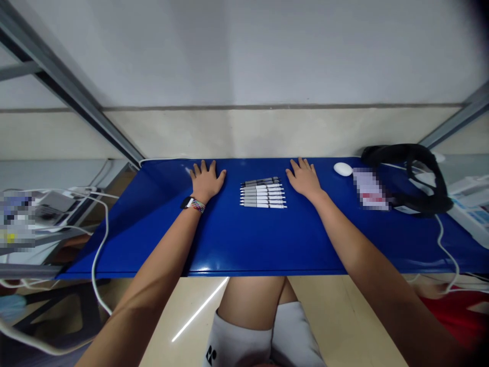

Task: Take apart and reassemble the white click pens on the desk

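Note:
Several pens point(263, 193) lie side by side in a close row on the blue table point(263, 239), their tips pointing left. Most have white barrels with grey grips; the farthest ones are darker. My left hand point(207, 182) rests palm down on the table to the left of the row, fingers spread, holding nothing. On the other side, my right hand point(304, 178) lies flat with its fingers apart, a little farther back than the pens. Neither hand touches a pen. A dark watch point(186, 203) and a woven bracelet point(197, 205) circle my left wrist.
Right of my right hand are a white mouse-like object point(343, 169), a blurred packet point(370, 189) and a black strap-like headset point(410, 178). White cables point(100, 250) hang over the left edge. Grey metal posts point(87, 97) stand at both sides, and a wall point(252, 132) closes the back.

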The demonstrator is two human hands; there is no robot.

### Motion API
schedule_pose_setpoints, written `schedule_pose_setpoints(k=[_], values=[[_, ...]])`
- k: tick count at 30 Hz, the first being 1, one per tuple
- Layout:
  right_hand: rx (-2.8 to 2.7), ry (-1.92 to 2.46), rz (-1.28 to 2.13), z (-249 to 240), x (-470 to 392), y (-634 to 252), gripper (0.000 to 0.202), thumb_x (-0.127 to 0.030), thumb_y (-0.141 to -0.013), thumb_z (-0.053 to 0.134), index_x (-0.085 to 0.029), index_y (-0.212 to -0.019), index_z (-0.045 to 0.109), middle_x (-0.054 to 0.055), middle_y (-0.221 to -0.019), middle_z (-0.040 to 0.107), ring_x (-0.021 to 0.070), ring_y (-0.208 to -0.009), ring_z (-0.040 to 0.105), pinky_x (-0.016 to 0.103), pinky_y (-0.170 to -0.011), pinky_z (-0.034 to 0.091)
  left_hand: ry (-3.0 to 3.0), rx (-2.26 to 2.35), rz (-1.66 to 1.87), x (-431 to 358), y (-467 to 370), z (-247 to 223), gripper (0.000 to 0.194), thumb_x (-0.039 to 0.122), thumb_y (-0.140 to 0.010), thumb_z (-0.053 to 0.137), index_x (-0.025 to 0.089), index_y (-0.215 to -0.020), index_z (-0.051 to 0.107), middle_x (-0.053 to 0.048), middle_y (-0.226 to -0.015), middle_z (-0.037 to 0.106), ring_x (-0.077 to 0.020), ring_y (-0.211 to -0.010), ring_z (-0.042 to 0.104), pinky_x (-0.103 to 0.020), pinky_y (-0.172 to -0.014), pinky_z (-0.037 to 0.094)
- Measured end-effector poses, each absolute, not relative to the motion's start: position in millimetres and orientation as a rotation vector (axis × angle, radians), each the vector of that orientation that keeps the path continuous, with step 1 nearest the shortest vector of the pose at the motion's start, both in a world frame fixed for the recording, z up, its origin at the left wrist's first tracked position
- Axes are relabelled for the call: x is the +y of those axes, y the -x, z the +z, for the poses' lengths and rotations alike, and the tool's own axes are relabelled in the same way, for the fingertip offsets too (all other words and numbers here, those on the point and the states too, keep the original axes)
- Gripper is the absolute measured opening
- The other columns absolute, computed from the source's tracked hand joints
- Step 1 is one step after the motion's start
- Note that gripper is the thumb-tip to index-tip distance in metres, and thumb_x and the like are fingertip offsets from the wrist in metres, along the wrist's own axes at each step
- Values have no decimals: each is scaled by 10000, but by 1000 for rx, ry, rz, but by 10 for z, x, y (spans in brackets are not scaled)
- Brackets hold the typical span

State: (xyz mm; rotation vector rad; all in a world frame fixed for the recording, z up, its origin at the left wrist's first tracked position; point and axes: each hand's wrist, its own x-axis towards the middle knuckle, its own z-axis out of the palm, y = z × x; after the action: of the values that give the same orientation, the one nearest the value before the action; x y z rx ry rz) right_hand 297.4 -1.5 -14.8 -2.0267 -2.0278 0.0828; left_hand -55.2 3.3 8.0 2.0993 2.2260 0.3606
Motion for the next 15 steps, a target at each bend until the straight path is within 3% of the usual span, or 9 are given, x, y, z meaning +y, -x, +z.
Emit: schedule_pose_setpoints(k=[15], values=[[-2026,2033,98,-123,-23,-2957,694,-474,-1126,337,-89,-1697,426,239,-1794,318,425,-1685,269,644,-1341,223,-2101,2239,377,11,539,95,825,654,-1051,299,173,-1711,414,-196,-1801,317,-476,-1676,239,-674,-1332,199]])
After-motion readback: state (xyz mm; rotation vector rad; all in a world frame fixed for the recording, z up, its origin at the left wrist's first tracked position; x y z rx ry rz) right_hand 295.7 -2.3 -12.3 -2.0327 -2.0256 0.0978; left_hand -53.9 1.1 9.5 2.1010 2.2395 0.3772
